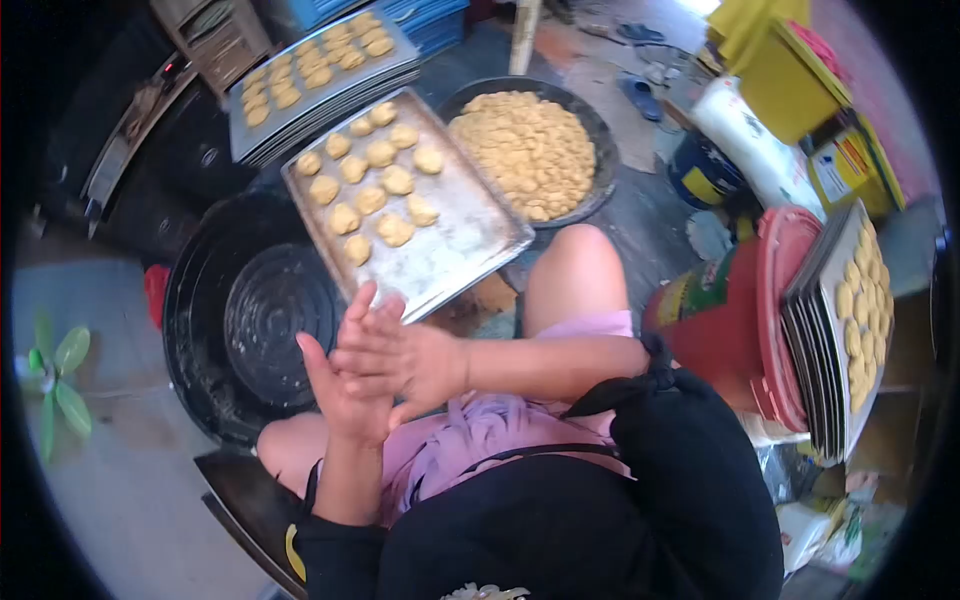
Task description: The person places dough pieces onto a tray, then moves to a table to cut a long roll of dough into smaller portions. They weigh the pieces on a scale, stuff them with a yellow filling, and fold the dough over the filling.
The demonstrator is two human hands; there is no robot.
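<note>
crowding the floor (648, 205), basins (185, 325) flank a tray (450, 262) of dough (397, 180).

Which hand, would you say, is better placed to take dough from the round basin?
Probably the right hand: it lies over the left hand, on the side nearer the basin of dough. Anything between them is hidden.

Near tray (450, 258): we get whitish glare
Black tub (195, 340): dim inside
Top right: blown-out patch
Edges: fisheye bend, black corners
</note>
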